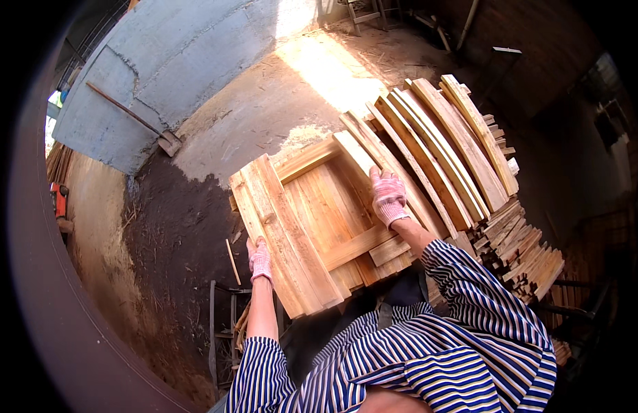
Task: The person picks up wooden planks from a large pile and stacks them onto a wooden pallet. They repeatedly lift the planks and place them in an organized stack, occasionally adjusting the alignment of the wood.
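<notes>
My left hand [259, 260], in a pinkish-white knit glove with bare fingertips, grips the outer edge of a wide wooden board [281, 230]. Its thumb lies over the edge, and the other fingers are partly hidden. In a matching glove, my right hand [389, 196] is closed around a narrow wooden plank [356, 153]. Between the hands, more boards [326, 206] lie side by side, lower than the two held pieces. A short crosspiece [350, 248] lies across them near my body.
Long planks [436, 148] are stacked to the right, beside a pile of short wood strips [518, 241]. A shovel [129, 110] leans on the grey wall [174, 62] at far left. A dark metal frame [213, 330] stands by my left forearm. Sunlight falls on the floor [229, 138].
</notes>
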`<state>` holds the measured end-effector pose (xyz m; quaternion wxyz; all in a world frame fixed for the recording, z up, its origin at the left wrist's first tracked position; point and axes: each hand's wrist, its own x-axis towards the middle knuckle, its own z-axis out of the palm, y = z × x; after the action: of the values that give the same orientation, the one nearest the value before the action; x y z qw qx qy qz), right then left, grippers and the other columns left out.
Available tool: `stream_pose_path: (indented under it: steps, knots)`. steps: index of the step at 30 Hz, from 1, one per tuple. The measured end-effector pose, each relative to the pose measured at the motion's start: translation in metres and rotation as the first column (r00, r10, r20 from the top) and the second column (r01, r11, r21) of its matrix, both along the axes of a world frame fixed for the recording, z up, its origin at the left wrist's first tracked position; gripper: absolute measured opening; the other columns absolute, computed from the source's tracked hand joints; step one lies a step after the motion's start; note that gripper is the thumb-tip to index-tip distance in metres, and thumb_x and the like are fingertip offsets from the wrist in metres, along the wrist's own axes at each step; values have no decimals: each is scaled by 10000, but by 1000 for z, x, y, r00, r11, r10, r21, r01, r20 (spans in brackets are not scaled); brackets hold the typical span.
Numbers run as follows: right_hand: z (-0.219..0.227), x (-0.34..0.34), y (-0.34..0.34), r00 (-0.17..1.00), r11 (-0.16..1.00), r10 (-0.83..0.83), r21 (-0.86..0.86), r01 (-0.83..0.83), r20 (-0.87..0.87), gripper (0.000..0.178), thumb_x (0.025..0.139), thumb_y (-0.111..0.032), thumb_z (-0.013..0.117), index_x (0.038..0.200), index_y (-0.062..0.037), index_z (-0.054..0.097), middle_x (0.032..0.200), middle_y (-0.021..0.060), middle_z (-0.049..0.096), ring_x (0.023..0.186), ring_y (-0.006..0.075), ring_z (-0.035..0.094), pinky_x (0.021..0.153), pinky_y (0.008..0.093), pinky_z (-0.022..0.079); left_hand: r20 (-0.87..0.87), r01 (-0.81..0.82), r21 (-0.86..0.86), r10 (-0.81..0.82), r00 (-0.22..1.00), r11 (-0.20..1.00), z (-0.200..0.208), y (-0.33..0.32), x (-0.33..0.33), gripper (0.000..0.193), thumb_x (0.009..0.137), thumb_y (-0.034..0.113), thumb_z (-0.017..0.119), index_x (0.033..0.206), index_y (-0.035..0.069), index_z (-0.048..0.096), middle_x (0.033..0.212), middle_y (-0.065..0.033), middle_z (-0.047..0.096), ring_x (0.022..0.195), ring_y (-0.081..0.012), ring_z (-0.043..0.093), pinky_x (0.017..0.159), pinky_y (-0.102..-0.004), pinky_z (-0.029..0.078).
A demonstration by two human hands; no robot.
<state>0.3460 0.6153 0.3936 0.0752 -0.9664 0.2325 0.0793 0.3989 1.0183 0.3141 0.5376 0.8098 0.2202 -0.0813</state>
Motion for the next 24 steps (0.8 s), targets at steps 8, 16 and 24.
stream_pose_path:
  steps: [8,16,24]
  knots:
    - [19,-17,14,994,973,102,210,-92,-38,812,898,-274,692,1590,-373,279,1331,169,525,1196,365,564,918,477,541,-23,0,41,1,1000,999,6,4,0,606,1029,382,565,1544,126,375,1294,-159,649,1085,-295,640,918,-393,499]
    - [29,43,-45,997,995,-71,64,73,-33,684,983,-139,549,1556,-436,321,1277,141,585,1184,318,606,964,469,494,-43,24,81,-20,999,996,11,17,3,637,1031,402,556,1556,101,356,1373,-163,607,1157,-298,612,966,-381,478]
    - [29,28,105,999,945,-22,326,5,48,683,929,-435,657,1545,-309,390,1274,199,597,1180,379,607,958,500,508,4,14,-36,-14,1000,999,40,-19,-13,480,1040,278,520,1455,51,443,1202,-136,631,1012,-259,605,910,-381,492]
